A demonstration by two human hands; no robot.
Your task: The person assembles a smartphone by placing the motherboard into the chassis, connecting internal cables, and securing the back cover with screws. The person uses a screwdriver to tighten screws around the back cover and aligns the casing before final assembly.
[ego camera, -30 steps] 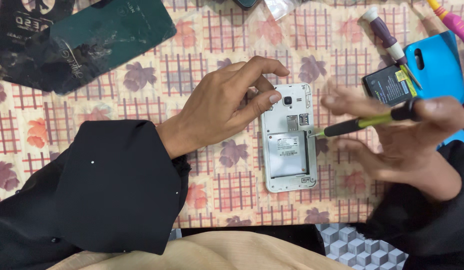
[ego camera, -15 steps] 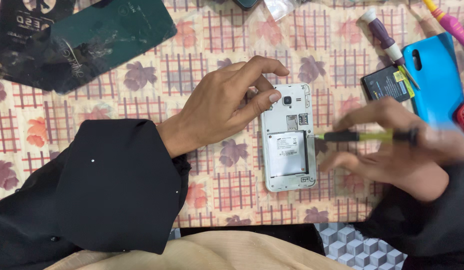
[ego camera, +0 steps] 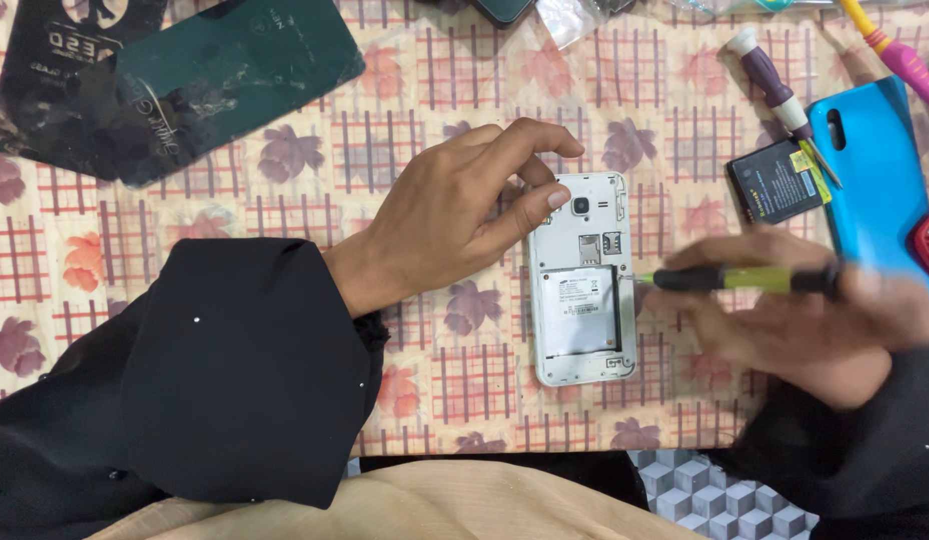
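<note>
A white phone (ego camera: 581, 280) lies face down on the patterned tablecloth with its back cover off and the battery bay bare. My left hand (ego camera: 454, 215) holds its top left corner between thumb and fingers. My right hand (ego camera: 804, 320), blurred, grips a yellow-green and black screwdriver (ego camera: 739, 279) lying level, its tip touching the phone's right edge about halfway down.
A black battery (ego camera: 779, 182) and a purple-handled screwdriver (ego camera: 779, 98) lie at the upper right beside a blue phone cover (ego camera: 884, 180). Dark green and black phone back panels (ego camera: 174, 80) lie at the upper left. A pink tool (ego camera: 909, 60) is at the far top right.
My right hand has moved left and lower, bringing the screwdriver tip from the phone's upper right down to the middle of its right edge. My left hand has stayed on the phone's corner.
</note>
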